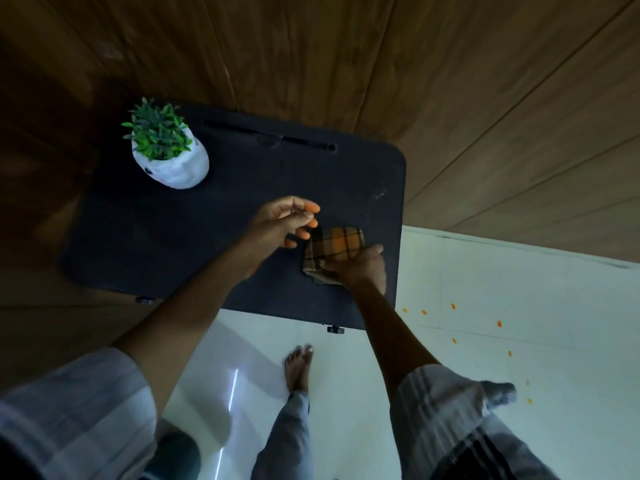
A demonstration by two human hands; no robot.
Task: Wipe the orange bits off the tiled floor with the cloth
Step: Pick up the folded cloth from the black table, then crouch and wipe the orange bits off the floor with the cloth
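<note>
Right hand fingers over cloth

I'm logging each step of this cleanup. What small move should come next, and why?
Probably lift the folded plaid cloth off the dark table and carry it down to the right. The right hand already grips it, the left hand is open beside it, and the orange bits lie untouched on the white tiled floor there.
</note>
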